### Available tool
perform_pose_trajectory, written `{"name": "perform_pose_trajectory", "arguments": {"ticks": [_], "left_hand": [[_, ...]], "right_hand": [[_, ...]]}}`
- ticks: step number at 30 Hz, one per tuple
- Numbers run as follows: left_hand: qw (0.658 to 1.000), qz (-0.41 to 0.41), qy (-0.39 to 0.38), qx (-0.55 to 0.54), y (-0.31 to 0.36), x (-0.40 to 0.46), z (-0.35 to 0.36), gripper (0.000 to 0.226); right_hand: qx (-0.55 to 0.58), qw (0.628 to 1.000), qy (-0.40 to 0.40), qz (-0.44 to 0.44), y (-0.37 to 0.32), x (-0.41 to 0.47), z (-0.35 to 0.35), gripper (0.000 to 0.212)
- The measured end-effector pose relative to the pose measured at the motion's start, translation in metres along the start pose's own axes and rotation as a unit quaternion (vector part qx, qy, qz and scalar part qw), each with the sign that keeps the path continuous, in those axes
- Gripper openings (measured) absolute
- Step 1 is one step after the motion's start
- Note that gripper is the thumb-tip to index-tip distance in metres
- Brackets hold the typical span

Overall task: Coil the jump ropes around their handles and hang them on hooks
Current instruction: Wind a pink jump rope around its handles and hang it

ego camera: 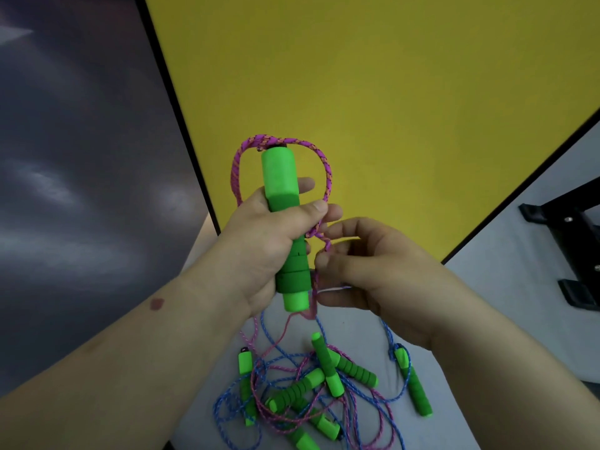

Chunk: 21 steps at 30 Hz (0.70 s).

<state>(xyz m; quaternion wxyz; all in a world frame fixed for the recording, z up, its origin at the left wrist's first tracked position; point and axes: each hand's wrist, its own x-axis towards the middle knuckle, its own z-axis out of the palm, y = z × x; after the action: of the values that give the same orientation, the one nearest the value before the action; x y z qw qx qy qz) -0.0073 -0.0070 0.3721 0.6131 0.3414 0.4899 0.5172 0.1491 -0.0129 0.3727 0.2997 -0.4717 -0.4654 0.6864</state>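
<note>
My left hand (pixel 259 241) grips a green foam handle (pixel 285 228) held upright in front of me. A pink braided rope (pixel 326 167) loops from the handle's top down both sides. My right hand (pixel 367 264) pinches this pink rope just right of the handle, near its lower half, and the rope trails down to the table. Below, a tangled pile of jump ropes (pixel 308 391) lies on the table, with several green handles and pink and blue cords mixed together.
The pile rests on a pale grey table (pixel 487 287). A yellow board (pixel 373 92) stands behind, edged in black, with a dark panel (pixel 81 157) to the left. A black metal frame (pixel 571 248) sits at the right edge.
</note>
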Motion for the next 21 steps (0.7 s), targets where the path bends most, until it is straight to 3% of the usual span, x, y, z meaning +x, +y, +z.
{"name": "perform_pose_trajectory", "arguments": {"ticks": [3,7,10,14,17,21], "left_hand": [[1.000,0.023,0.020,0.000,0.003,0.002,-0.004,0.031],[0.995,0.071,0.063,0.033,0.001,0.003,-0.006,0.033],[0.992,0.074,0.096,0.036,-0.005,0.004,-0.004,0.034],[0.997,-0.006,0.083,0.002,-0.008,0.005,-0.005,0.038],[0.996,-0.078,0.038,-0.029,-0.009,0.001,-0.002,0.035],[0.990,-0.120,-0.067,0.018,-0.012,-0.009,0.006,0.052]], "right_hand": [[-0.123,0.991,0.041,-0.028,0.003,0.001,-0.001,0.020],[-0.313,0.948,0.049,-0.028,0.000,0.001,-0.011,0.019],[-0.225,0.974,-0.017,0.001,-0.005,-0.001,-0.012,0.017],[-0.028,0.998,-0.049,-0.020,-0.006,-0.005,-0.006,0.011],[0.034,0.997,0.038,-0.054,-0.009,-0.001,-0.007,0.016],[-0.015,0.981,0.161,-0.108,-0.008,0.004,-0.007,0.014]]}}
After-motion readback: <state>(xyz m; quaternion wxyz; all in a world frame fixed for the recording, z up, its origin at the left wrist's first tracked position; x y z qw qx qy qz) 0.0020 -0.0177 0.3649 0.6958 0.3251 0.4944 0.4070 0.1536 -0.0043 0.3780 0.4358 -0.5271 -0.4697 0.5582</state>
